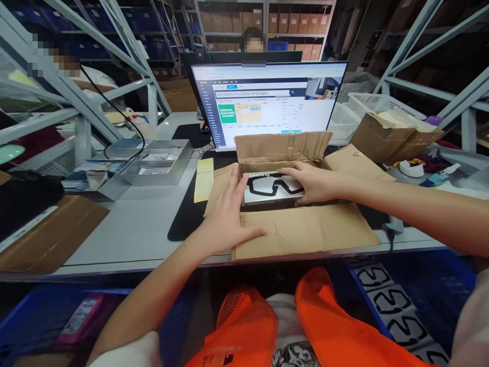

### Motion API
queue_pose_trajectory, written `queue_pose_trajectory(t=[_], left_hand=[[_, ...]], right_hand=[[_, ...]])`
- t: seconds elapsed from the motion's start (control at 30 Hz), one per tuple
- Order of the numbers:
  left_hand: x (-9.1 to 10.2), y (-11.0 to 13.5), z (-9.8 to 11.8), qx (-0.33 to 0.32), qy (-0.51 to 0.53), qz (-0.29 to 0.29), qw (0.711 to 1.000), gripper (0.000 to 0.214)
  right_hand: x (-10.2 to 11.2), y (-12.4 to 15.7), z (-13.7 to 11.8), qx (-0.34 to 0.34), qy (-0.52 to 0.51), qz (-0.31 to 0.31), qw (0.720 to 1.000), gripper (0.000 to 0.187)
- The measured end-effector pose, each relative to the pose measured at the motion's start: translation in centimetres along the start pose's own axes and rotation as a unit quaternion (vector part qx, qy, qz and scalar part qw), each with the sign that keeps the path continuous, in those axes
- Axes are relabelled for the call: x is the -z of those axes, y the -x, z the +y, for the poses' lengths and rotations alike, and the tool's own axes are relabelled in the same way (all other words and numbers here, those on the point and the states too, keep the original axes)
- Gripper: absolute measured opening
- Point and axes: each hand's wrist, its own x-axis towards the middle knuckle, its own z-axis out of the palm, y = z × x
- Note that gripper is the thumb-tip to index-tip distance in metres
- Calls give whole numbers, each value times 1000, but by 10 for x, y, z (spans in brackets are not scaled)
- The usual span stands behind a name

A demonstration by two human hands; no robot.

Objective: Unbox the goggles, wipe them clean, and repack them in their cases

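Observation:
An open cardboard box (305, 232) with its flaps spread lies on the black mat in front of me. Inside it is a silver and black goggles box (273, 191) printed with a goggle outline and "Wakening". My right hand (311, 183) grips the right end of the goggles box, thumb at the near side and fingers over the far side. My left hand (227, 219) rests on the left side of the cardboard box, fingers stretched and thumb spread over the front flap.
A monitor (267, 112) stands behind the box. A yellow slip (204, 179) lies to the left, near grey metal trays (162, 165). White baskets (382, 104) and brown cartons (385, 135) sit at right. Below, a blue bin holds several similar goggles boxes (397, 306). Other people sit beyond.

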Motion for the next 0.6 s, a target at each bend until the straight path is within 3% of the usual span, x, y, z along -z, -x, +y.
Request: queue_pose_trajectory(t=[0.13,0.23,0.37,0.47,0.53,0.6], left_hand=[[21,-8,-20,36,57,-16,998,95],[33,-19,-24,11,78,20,997,107],[47,-35,-7,-43,69,167,983,134],[56,-29,4,-76,53,275,957,120],[59,-12,5,-83,36,340,936,104],[58,14,0,-62,5,423,904,94]], right_hand=[[31,7,7,45,-15,87,995,100],[70,9,9,42,-27,147,988,113],[106,-1,-18,105,-25,159,981,118],[112,-12,-46,170,-2,147,974,112],[113,-18,-55,200,6,149,968,110],[111,-23,-52,182,8,151,972,102]])
